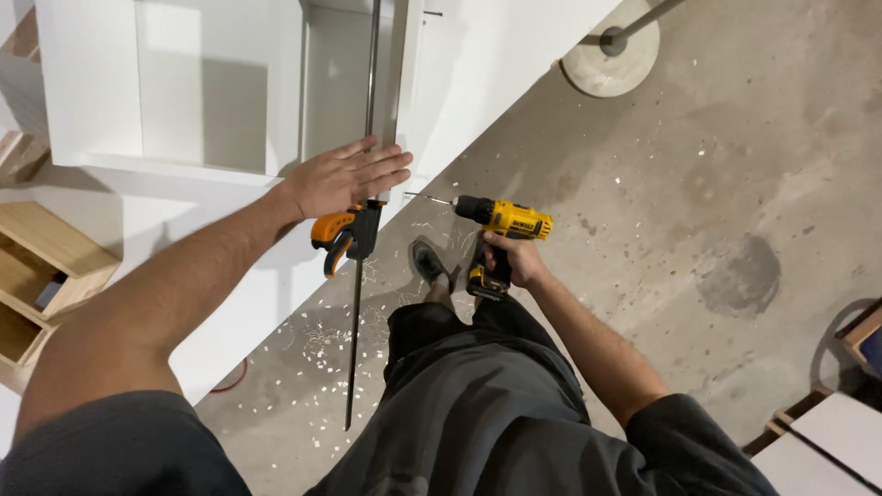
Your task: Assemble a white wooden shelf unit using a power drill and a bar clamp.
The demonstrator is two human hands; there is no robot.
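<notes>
Now right hand (517,258) gripping yellow drill (501,223), left hand (344,176) flat on white cabinet (184,101).

The person wears a dark grey short-sleeved shirt, its sleeves ending above the elbows, dark grey trousers, and a dark shoe (429,262) with a lighter sole. Both forearms are bare.

- Left hand (344,176) lying flat on the cabinet panel (230,101), its fingers (386,165) crossing the bar clamp (354,234).
- Clamp handle sitting just below those fingers.
- Drill (501,225) in the right hand (516,259), its bit pointing towards the left fingertips.
</notes>
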